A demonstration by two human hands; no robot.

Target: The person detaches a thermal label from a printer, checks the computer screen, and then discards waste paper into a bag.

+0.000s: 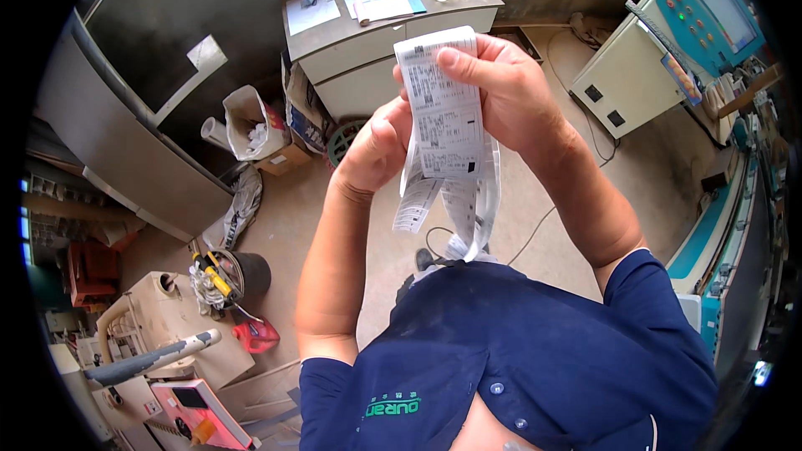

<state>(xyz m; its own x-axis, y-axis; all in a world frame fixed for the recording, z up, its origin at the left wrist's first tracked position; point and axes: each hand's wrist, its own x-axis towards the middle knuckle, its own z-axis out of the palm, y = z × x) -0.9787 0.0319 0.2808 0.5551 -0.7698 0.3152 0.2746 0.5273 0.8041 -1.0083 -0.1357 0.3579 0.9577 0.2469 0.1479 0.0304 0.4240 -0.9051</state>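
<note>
The person in the navy shirt (551, 326) holds a long strip of printed white paper (443, 129) — right hand (508, 79) gripping near its top, thumb over the print, left hand (380, 146) at its left edge, lower lengths dangling in loops. Beyond stands a desk (351, 83) strewn with papers (388, 7).

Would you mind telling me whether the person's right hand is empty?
No, the right hand holds the long printed paper strip, its thumb lying across the front.
</note>
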